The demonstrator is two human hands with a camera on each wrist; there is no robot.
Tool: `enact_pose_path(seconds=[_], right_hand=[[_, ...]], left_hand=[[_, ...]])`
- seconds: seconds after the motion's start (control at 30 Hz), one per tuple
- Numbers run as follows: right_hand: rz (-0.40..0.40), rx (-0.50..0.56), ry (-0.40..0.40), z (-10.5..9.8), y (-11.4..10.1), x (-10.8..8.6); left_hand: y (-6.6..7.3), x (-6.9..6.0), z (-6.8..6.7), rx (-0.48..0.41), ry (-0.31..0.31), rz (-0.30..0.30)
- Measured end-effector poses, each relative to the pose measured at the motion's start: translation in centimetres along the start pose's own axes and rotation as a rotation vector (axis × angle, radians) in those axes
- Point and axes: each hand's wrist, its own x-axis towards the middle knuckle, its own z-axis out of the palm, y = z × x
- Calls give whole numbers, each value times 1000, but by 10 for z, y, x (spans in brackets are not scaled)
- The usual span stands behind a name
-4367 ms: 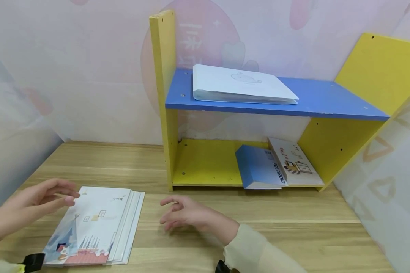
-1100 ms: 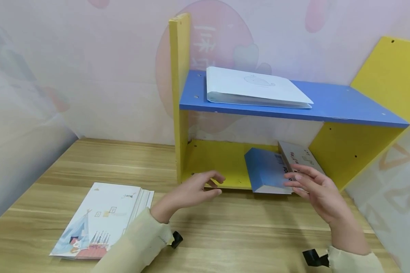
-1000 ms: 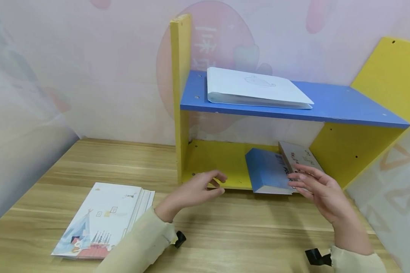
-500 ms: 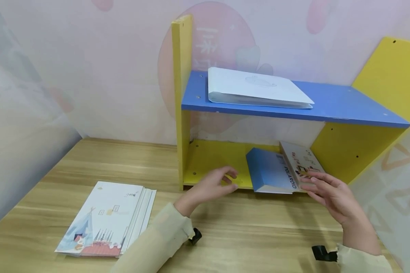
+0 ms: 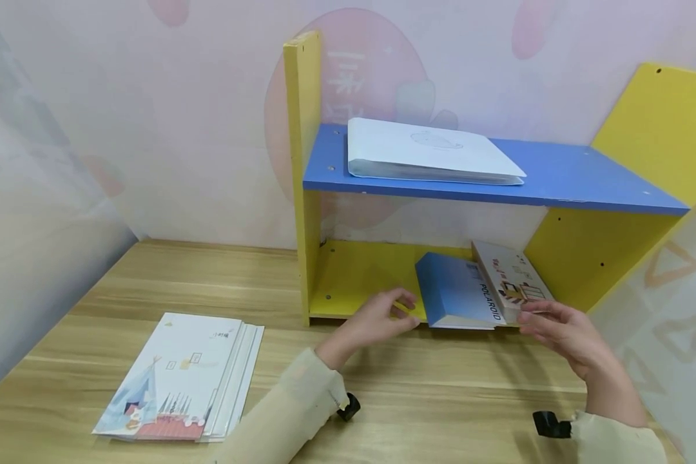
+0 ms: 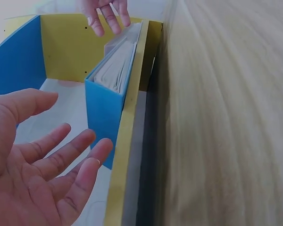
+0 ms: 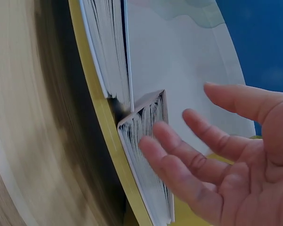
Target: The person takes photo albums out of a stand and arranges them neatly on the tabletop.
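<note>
A blue photo album marked POLAROID lies on the yellow lower shelf, its front end slightly past the edge. Against its right side lies a pale album with a small cart-like picture. My left hand hovers left of the blue album's spine; in the left wrist view its fingers are spread and hold nothing. My right hand is at the pale album's front end. In the right wrist view, the fingers lie loosely before its page edges; whether they touch cannot be told.
A white whale album lies flat on the blue upper shelf. Stacked white albums with a tent picture lie on the wooden table at left. Yellow side panels bound the shelf.
Both hands have gone from beside the stacked albums to the shelf. Lately my left hand has moved right towards the blue album, and my right hand slightly right and down. The albums stay put.
</note>
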Motion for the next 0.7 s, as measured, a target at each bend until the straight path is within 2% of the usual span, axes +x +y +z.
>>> enact_pose_path(seconds=[0.07,0.17,0.3,0.53,0.7], right_hand=[[23,-81,10,1,1,0],[47,-148,19,2,4,1],[28,-164,7,4,9,4],[0,-224,15,8,15,10],[-23,-314,20,10,15,11]], left_hand=[[-1,2,4,-7,1,-8],[-3,4,9,-24,8,-15],[-2,7,15,-21,47,-47],[2,13,22,69,155,-106],[4,15,29,35,160,-155]])
